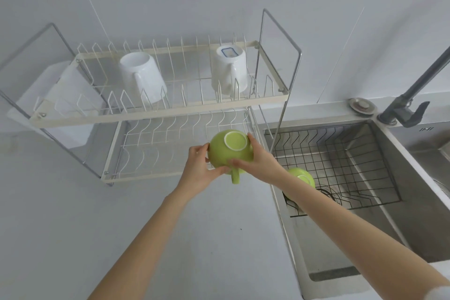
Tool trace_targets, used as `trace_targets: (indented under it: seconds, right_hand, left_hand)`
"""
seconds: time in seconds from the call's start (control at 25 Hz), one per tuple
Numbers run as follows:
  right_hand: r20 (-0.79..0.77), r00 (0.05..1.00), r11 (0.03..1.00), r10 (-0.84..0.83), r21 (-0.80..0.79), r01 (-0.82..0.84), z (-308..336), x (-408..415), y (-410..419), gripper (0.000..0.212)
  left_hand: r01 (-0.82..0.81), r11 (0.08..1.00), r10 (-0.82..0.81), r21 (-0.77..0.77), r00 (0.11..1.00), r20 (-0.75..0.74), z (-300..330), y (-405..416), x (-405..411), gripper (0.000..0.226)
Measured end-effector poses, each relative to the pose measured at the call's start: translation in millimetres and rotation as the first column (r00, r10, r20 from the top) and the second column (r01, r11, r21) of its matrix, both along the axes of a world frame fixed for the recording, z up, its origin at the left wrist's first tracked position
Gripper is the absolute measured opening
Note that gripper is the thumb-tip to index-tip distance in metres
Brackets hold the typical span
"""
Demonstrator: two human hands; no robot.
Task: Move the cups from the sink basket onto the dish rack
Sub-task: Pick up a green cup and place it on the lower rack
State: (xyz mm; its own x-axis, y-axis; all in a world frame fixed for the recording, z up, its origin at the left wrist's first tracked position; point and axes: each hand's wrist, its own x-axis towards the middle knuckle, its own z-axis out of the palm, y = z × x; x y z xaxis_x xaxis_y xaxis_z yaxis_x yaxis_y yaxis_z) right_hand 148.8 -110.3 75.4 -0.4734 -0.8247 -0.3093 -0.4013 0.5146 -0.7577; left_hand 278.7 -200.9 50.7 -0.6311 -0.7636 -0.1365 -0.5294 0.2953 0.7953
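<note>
Second green cup (302, 178) in the sink basket (353, 165): mostly hidden behind the right forearm, only part of its upturned base and one side show. Held green cup (229, 151): rim faces away, inside not visible; right hand (258, 161) and left hand (199, 170) cover its lower flanks. Faucet (414, 95) spout cut off by the right edge. White object (60, 95) behind the dish rack (155, 114) at the worktop's left end: seen only through wires, can't identify. Label on the right white mug (229, 70) base too small to read.
</note>
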Motion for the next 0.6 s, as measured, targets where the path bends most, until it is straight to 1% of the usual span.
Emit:
trace_targets:
  seconds: [0.2, 0.32, 0.44, 0.6]
  right_hand:
    - [-0.012, 0.999, 0.999, -0.037, 0.033, 0.038, -10, -15, -37, 0.098]
    - [-0.048, 0.998, 0.998, -0.034, 0.051, 0.036, -14, -23, -54, 0.099]
    - [-0.048, 0.998, 0.998, -0.028, 0.061, 0.031, -20, -29, -62, 0.097]
    - [-0.081, 0.995, 0.998, -0.055, 0.037, 0.058, -28, -34, -68, 0.093]
  left_hand:
    - [0.0, 1.0, -0.001, 0.023, 0.998, 0.064, -14, -29, -24, 0.067]
    - [-0.01, 1.0, 0.01, 0.001, 0.995, 0.095, -26, -41, -35, 0.068]
    - [-0.031, 0.999, 0.032, -0.018, 0.993, 0.117, -32, -48, -42, 0.071]
    - [-0.03, 0.998, 0.034, -0.047, 0.996, 0.08, -34, -55, -50, 0.08]
